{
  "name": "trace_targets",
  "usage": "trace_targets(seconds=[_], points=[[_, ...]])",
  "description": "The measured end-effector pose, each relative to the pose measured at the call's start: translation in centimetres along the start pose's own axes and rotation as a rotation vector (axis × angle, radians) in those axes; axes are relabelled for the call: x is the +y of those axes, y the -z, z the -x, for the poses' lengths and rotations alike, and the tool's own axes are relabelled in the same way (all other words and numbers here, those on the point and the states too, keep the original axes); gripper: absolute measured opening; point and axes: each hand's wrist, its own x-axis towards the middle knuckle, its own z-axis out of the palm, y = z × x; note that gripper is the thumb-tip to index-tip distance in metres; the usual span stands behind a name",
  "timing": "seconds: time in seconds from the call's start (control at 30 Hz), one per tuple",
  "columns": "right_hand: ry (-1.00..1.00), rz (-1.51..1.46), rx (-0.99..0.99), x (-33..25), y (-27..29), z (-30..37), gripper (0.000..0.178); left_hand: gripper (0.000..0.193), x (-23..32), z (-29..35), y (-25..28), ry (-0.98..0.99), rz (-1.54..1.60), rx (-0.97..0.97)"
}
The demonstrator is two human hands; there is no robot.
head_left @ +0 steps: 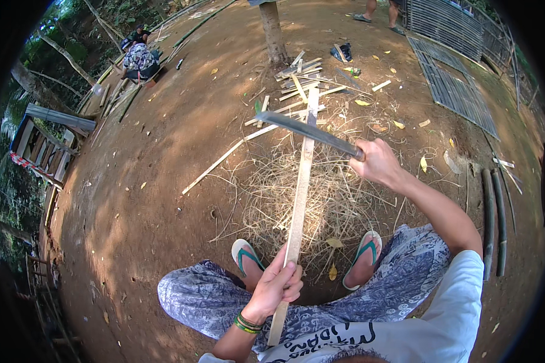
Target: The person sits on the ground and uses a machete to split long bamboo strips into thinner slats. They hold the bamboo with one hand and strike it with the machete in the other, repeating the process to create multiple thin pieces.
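Note:
My left hand (277, 287) is closed around the lower part of a long, pale bamboo strip (300, 206), whose far end points away from me. In my right hand (376, 160) is the wooden handle of a machete (312, 131). Its long grey blade lies across the strip near the far end, pointing left; I cannot tell whether it touches. Below the strip, a heap of thin bamboo shavings (339, 199) covers the ground in front of my sandalled feet.
Split bamboo strips (300, 75) lie piled by a tree trunk (272, 33). Slatted bamboo panels (457, 91) rest at the right, with dark poles (493, 221) nearer. A person (140, 63) crouches at far left; another person's legs (381, 12) stand at the back. A small wooden structure (48, 145) stands left.

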Motion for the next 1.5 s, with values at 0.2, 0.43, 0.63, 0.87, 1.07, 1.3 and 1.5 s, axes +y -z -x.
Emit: trace_targets(seconds=[0.2,0.43,0.63,0.87,1.07,1.3,1.5], points=[[0.265,0.100,-0.087,-2.1,0.5,1.5,0.022,0.057,0.8,-0.1,-0.5,-0.056,-0.058,0.046],[0.238,0.159,-0.246,-4.9,-0.9,2.6,0.026,0.057,0.7,-0.2,0.1,-0.088,-0.035,0.118],[0.196,0.123,-0.070,-2.7,-1.1,1.0,0.023,0.057,0.5,0.7,0.3,-0.065,-0.035,0.084],[0.181,0.113,-0.082,-2.2,-1.5,0.4,0.019,0.058,0.1,1.0,0.4,-0.057,-0.068,0.038],[0.467,0.176,-0.092,-4.1,0.1,1.4,0.014,0.059,0.0,0.9,0.9,-0.085,-0.125,0.039],[0.015,-0.128,-0.111,-1.6,0.4,0.0,0.015,0.058,-1.1,2.5,0.7,-0.056,-0.135,0.017],[0.127,0.123,-0.080,-1.5,0.2,-0.7,0.024,0.058,-0.6,2.7,0.8,-0.044,-0.124,0.051]])
